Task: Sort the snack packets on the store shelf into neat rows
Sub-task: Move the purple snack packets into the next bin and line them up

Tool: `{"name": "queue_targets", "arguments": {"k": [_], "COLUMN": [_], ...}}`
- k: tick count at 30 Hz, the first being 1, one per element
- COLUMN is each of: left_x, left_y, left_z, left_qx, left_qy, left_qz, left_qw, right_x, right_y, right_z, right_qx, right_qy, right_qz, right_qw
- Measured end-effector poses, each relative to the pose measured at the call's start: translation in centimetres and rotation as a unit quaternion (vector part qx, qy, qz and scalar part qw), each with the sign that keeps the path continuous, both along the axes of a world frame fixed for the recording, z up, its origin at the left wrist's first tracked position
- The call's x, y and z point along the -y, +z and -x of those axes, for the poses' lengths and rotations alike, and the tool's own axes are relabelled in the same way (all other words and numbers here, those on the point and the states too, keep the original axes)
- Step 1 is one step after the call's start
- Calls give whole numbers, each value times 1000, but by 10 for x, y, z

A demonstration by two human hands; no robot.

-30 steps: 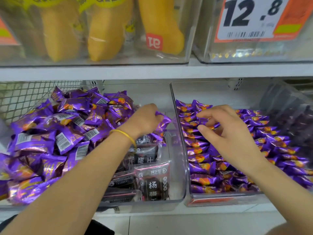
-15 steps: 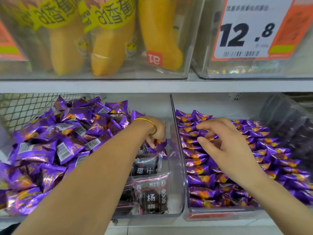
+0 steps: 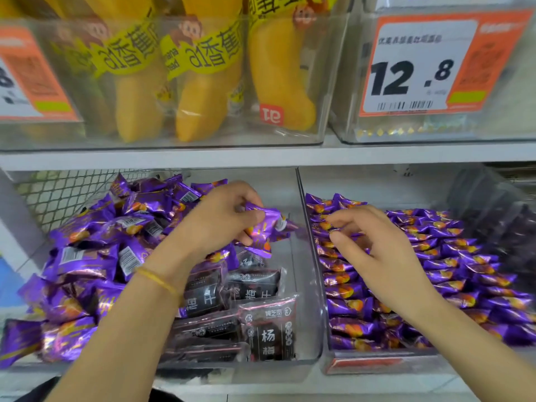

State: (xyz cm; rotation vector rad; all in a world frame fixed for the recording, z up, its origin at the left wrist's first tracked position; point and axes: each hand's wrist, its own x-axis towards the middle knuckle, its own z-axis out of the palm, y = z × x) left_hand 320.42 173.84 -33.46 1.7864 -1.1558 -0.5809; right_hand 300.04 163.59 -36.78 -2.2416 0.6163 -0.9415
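A loose heap of purple snack packets (image 3: 95,256) fills the left clear bin (image 3: 314,329). My left hand (image 3: 220,219) grips a few purple packets (image 3: 265,227) above the bin's right side, near the divider wall. In the right clear bin (image 3: 377,364) purple packets lie in neat rows (image 3: 452,268). My right hand (image 3: 377,245) hovers over the leftmost row with loosely curled fingers, its fingertips touching the packets near the back. Black plum packets (image 3: 252,309) lie at the front right of the left bin.
A white shelf edge (image 3: 261,156) runs just above the bins. Above it stand clear bins of yellow banana-shaped snacks (image 3: 203,82) and an orange price tag reading 12.8 (image 3: 414,71). A wire mesh panel (image 3: 58,195) closes the back left. Dark packets (image 3: 499,204) sit at far right.
My left hand has lifted up and to the right out of the heap with purple packets in its grip. My right hand stays over the left row. The camera view has tilted up.
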Motion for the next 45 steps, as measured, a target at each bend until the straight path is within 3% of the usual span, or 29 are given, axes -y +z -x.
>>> {"name": "queue_targets", "arguments": {"k": [4, 7, 13, 16, 21, 23, 28, 31, 33, 37, 40, 45], "left_x": [-29, -35, -28, -27, -23, -21, -16, -15, -14, -13, -12, -6], "left_y": [13, 15, 12, 11, 10, 9, 10, 9, 6, 2, 4, -2], "left_z": [12, 24, 37, 38, 47, 48, 60, 64, 64, 66, 72, 75], "left_qx": [-130, -201, -244, -248, -291, -327, -374, -381, -342, -282, -252, -178], "left_qy": [-44, -101, -110, -109, -22, 18, 12, -16, -30, -59, -71, -74], "left_qz": [94, 134, 161, 162, 157, 162, 176, 181, 175, 202, 214, 189], "left_qw": [986, 965, 950, 949, 944, 931, 910, 906, 923, 936, 941, 963], "right_x": [-13, -16, -17, -11, 2, 3, -15, -18, -16, -14, -14, -5], "right_y": [15, 23, 45, 43, 34, 32, 31, 33, 33, 31, 32, 30], "right_z": [-11, -17, -9, -5, -3, -3, -8, -9, -8, -5, -1, 10], "right_qx": [75, 50, 44, 69, 154, 187, 115, 137, 118, 76, 80, 89], "right_qy": [34, 62, 162, 207, 213, 219, 117, 70, 48, 65, 114, 114], "right_qz": [-157, -256, -486, -525, -531, -502, -304, -253, -205, -229, -307, -322], "right_qw": [984, 963, 858, 823, 806, 816, 939, 955, 971, 968, 941, 936]}}
